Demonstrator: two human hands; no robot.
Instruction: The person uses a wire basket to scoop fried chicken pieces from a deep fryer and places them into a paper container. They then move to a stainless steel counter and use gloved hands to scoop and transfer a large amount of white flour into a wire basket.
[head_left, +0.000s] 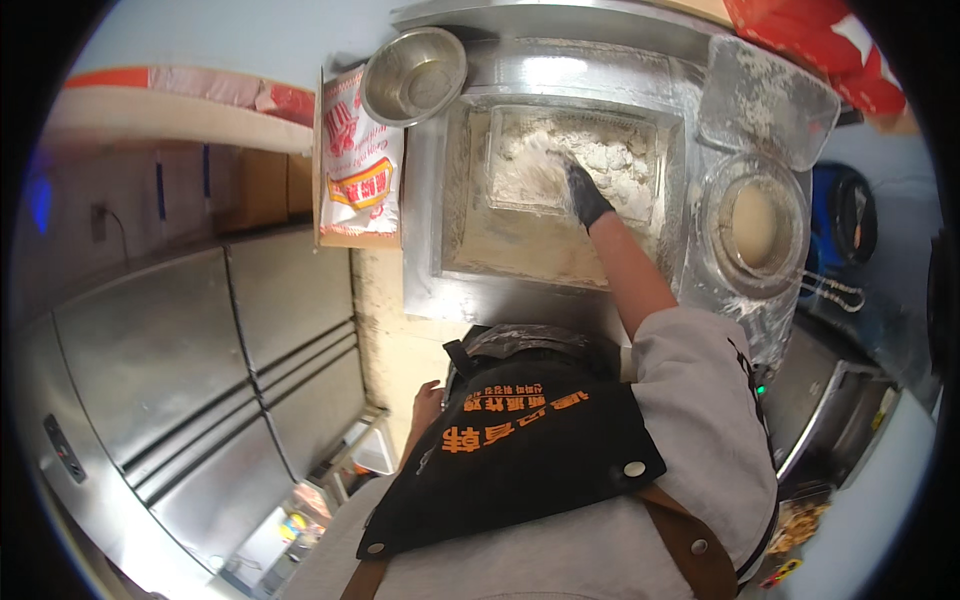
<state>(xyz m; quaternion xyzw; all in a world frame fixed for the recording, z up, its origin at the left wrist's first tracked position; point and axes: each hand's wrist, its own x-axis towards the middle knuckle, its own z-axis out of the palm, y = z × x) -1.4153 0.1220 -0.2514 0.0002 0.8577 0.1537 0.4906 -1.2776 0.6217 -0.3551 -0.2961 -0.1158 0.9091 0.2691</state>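
Note:
My right hand (584, 193), in a black glove, reaches into a clear rectangular tub (498, 154). Its fingertips are down in the white flour-like powder (529, 176), which blurs near them. Lumpy powder-coated pieces (611, 161) lie to the right of the fingers. Whether the hand grips anything is hidden. The tub rests in a floury stainless steel basin (517, 244). My left hand (427, 399), bare, hangs low beside my black apron (517, 442), partly covered by it; its fingers are too small to read.
On the left stand a metal bowl (414, 77) and an open cardboard box (360, 241) holding a printed bag (364, 154). To the right are a wire strainer (754, 225) over a round container and a floury plastic container (772, 97). Steel refrigerator doors (157, 330) line the left side.

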